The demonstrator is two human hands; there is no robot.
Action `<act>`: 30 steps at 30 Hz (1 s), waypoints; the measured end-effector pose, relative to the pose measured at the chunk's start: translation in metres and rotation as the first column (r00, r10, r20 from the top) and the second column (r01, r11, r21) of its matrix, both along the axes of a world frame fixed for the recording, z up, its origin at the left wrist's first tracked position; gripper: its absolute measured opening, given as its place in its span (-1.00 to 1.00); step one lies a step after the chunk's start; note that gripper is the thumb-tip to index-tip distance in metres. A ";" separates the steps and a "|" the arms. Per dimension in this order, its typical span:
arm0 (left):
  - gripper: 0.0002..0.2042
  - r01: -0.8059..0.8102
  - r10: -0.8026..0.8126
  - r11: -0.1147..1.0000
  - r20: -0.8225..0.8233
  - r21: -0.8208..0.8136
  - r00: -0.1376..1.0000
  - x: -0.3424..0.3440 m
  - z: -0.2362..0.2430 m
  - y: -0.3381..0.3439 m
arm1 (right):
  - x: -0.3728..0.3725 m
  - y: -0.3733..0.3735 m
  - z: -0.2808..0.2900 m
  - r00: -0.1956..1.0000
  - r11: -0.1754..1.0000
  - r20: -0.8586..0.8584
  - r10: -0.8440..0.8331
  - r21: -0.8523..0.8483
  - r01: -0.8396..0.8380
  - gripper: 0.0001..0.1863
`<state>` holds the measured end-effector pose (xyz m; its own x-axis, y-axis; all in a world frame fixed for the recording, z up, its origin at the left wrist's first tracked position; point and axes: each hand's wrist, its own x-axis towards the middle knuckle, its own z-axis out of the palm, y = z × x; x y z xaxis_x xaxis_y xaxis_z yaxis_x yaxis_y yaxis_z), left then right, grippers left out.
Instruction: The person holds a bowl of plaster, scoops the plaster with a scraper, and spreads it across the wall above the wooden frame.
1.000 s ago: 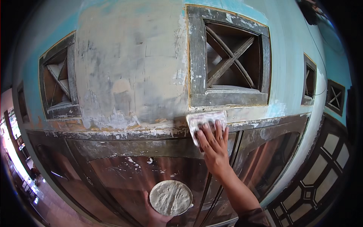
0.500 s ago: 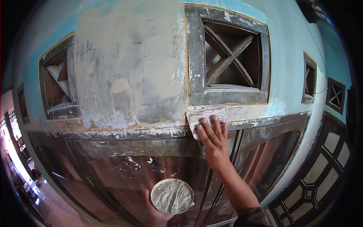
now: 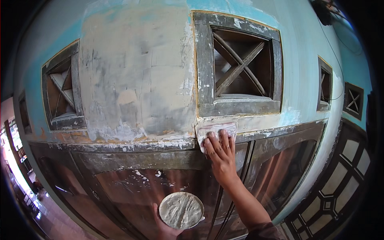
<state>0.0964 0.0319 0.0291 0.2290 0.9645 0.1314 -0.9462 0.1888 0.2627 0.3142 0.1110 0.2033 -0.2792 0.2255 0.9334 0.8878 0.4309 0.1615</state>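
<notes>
My right hand [image 3: 224, 160] presses a flat, pinkish-white putty spreader [image 3: 207, 129] against the narrow wall strip, just under the lower left corner of a wooden vent frame [image 3: 240, 109]. Its fingers lie over the spreader's face; any thumb grip behind is hidden. Pale putty smears cover the plate. Lower down, my left hand [image 3: 165, 229] holds a round tub [image 3: 160, 212] from below and the left side. Thick, off-white putty [image 3: 182, 209] with a ridged surface fills the tub. Patchy, partly puttied wall [image 3: 120, 72] extends left of the vent.
Below the strip runs a dark wooden beam [image 3: 132, 147] flecked with white, above glazed door panels [image 3: 132, 192]. Another crossed vent [image 3: 62, 86] sits at left, with smaller ones at right. A patterned dark door [image 3: 336, 180] stands far right; tiled floor [image 3: 56, 218] shows lower left.
The whole scene sits slightly lower in the picture. My right hand and the spreader have shifted only a little downward against the wall. The left hand keeps the tub in nearly the same place.
</notes>
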 end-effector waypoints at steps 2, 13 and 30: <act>-0.14 0.002 -0.002 1.000 -0.012 -0.002 1.000 0.000 0.007 -0.004 | 0.001 0.003 -0.019 0.998 0.998 -0.018 0.060 0.003 -0.060 -0.49; -0.15 -0.036 0.034 0.999 -0.056 -0.030 0.998 -0.003 0.002 0.001 | 0.004 0.005 -0.004 1.000 0.998 -0.015 0.015 0.069 -0.014 -0.47; -0.13 0.041 -0.041 0.999 0.045 0.015 0.998 -0.006 0.003 0.004 | 0.032 0.006 -0.029 1.000 0.998 -0.027 0.010 0.063 -0.008 -0.48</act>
